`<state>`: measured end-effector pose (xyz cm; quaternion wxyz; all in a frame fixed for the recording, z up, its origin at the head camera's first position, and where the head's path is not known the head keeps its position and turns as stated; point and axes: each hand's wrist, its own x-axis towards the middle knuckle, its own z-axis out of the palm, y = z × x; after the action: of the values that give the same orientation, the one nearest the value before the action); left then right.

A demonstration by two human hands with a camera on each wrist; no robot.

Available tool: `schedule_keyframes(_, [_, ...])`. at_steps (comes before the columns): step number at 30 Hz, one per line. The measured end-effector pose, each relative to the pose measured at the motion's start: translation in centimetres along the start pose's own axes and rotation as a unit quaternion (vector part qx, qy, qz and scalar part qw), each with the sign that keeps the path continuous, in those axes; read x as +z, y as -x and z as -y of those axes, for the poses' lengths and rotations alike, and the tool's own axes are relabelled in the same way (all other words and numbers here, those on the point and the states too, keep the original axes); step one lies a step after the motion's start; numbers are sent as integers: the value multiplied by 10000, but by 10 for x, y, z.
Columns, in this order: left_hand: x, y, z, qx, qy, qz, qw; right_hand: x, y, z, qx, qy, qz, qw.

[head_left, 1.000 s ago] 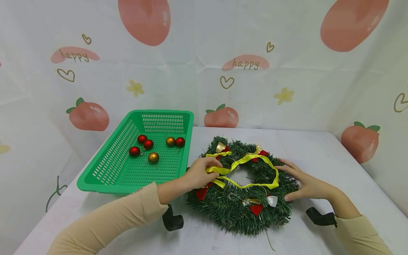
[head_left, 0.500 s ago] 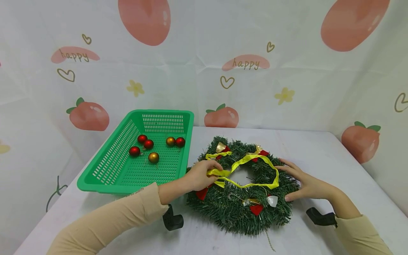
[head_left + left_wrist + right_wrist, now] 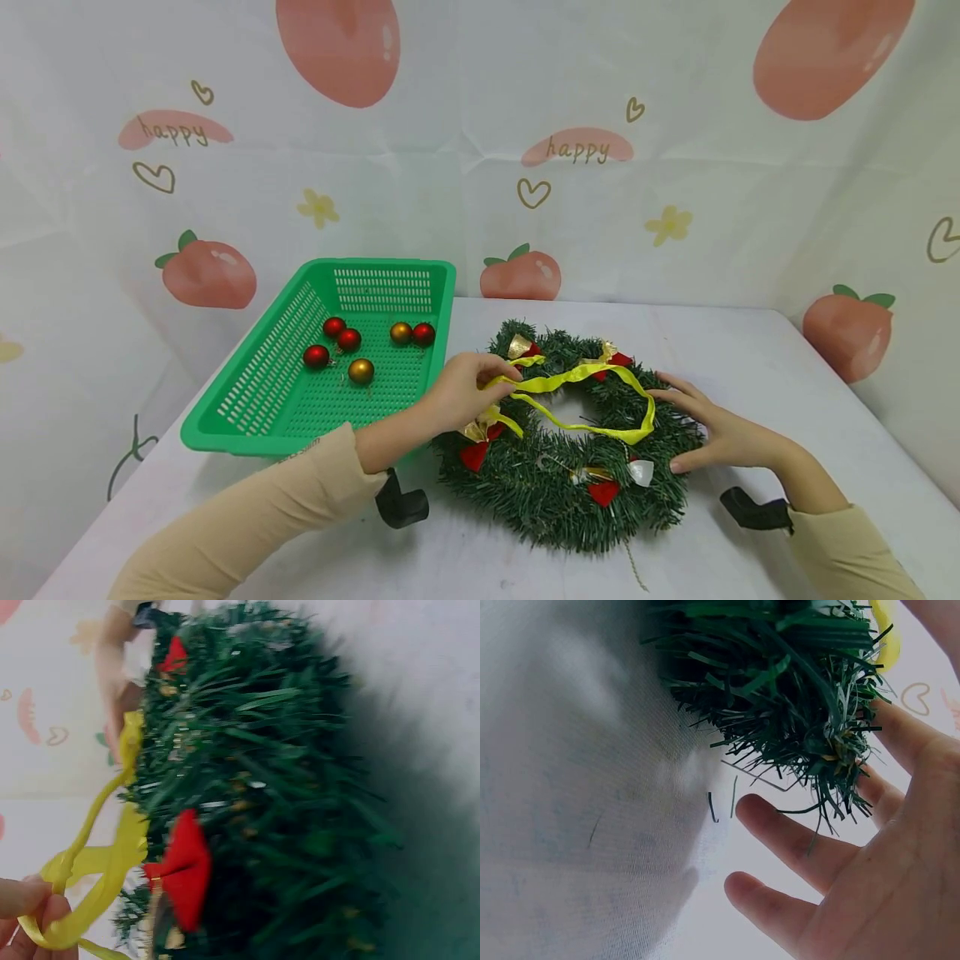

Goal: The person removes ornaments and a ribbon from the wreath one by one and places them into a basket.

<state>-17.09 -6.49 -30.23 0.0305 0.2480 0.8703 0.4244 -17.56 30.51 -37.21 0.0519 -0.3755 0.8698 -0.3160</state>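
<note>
A green wreath [image 3: 570,517] of artificial pine lies on the white table, trimmed with red bows [image 3: 187,866] and small gold and white bells. Yellow satin ribbon [image 3: 633,434] loops over its middle. My left hand [image 3: 467,390] pinches the ribbon between thumb and fingers above the wreath's left side; the left wrist view shows the pinched ribbon [image 3: 112,874] folded at the fingertips. At the wreath's right edge, my right hand [image 3: 723,433] rests with its fingers spread. From the right wrist, two fingers [image 3: 791,844] reach out straight beside the pine tips.
To the left stands a green plastic basket [image 3: 442,350] holding several red baubles [image 3: 317,357] and gold baubles [image 3: 361,371]. A printed cloth [image 3: 420,167] hangs behind the table [image 3: 720,350]. A thin strand [image 3: 636,567] trails from the wreath's front.
My left hand has moved up and slightly left with the ribbon, drawing its left part along and uncovering a gold bow at the wreath's left. The right hand has stayed put.
</note>
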Motion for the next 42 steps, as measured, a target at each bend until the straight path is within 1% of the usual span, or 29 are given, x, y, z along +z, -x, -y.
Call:
schedule_keyframes(5, [-10, -2, -7, -2, 337, -56, 9994, 0, 0, 0, 119, -13, -6, 9999])
schedule_keyframes(10, [-22, -3, -17, -10, 416, -239, 9988, -1, 0, 1, 236, -26, -13, 9997])
schedule_keyframes(15, [-34, -5, -24, 215, 461, -476, 9976, -1, 0, 3, 289, -37, -7, 9996])
schedule_keyframes(19, [-43, -6, -29, 233, 611, -606, 9960, -1, 0, 3, 351, -51, 23, 9994])
schedule_keyframes(22, [-49, -6, -34, 154, 855, -700, 9938, -1, 0, 2, 373, -59, 40, 9993])
schedule_keyframes(25, [-54, -6, -39, 147, 1042, -784, 9914, -1, 0, 2, 370, -67, 52, 9993])
schedule_keyframes(29, [-60, -6, -43, 228, 1192, -873, 9888, 0, 0, 2, 362, -49, 54, 9993])
schedule_keyframes(34, [-67, -6, -49, 185, 1445, -996, 9843, 0, 0, 1, 350, -94, 77, 9993])
schedule_keyframes(36, [-70, -6, -52, 185, 1571, -1050, 9818, 0, 0, 0, 330, -105, 78, 9994])
schedule_keyframes(39, [-76, -5, -56, 284, 1794, -1098, 9772, 0, 0, 0, 310, -117, 71, 9994])
schedule_keyframes(42, [-82, -4, -59, 319, 1985, -1167, 9726, -1, 0, 0, 318, -129, 73, 9994])
